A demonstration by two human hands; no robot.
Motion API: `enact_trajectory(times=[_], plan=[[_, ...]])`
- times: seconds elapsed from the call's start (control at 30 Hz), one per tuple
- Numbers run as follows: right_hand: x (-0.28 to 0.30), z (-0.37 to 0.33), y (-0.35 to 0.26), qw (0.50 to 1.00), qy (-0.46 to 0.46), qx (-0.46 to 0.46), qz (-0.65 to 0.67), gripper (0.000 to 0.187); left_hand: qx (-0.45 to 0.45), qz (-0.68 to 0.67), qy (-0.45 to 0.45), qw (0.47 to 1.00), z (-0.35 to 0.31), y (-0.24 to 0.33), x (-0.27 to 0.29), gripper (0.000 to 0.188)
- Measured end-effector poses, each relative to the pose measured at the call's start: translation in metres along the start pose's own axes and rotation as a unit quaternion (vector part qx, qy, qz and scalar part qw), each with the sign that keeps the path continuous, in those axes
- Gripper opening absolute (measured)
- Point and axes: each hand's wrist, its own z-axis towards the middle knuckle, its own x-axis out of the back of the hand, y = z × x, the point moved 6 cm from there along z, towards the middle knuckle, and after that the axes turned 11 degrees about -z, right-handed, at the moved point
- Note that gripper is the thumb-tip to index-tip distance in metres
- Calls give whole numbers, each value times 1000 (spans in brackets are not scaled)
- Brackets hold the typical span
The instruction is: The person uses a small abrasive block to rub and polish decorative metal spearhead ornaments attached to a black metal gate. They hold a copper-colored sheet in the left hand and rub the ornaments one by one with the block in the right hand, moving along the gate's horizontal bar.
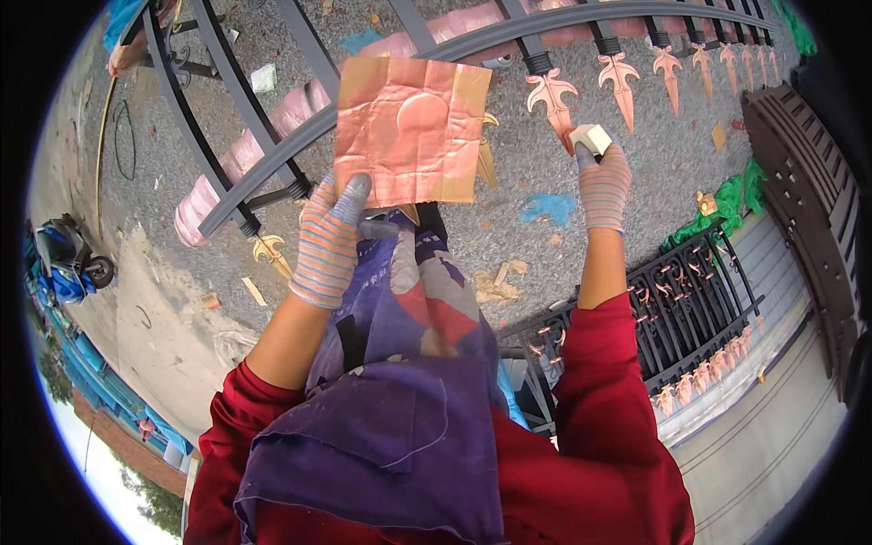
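Note:
In striped, grey-palmed gloves, my left hand point(329, 238) grips the lower left corner of a square piece of cardboard point(409, 136) coated with copper-coloured paint. My right hand point(606, 189) pinches a small cream sponge block point(591, 138) by its lower side. That sponge is at the tip of a copper-coloured spearhead point(551, 98) on a black metal fence panel point(509, 34); whether they touch, I cannot tell. Further right along the same rail, several spearheads are copper too. Behind the cardboard a gold spearhead point(487, 163) partly shows, and another gold spearhead point(270, 254) hangs at the rail's left end.
A pink wrapped roll point(245, 159) lies under the fence panel. At right, another black fence panel point(690, 304) with copper ornaments stands near green netting point(727, 204) and stacked dark brown metal panels point(804, 182). Blue plastic scrap point(548, 208) litters the gravel. A motorbike point(71, 259) is far left.

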Motion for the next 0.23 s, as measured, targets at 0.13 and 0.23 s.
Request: enact_trajectory(times=[0.13,0.23], plan=[[-39,11,9,999,-18,39,-5,32,-3,-4,-13,1000,-2,4,-7,40],[-73,4,52,992,-110,-22,63,34,-8,-12,-20,1000,-3,9,-7,44]])
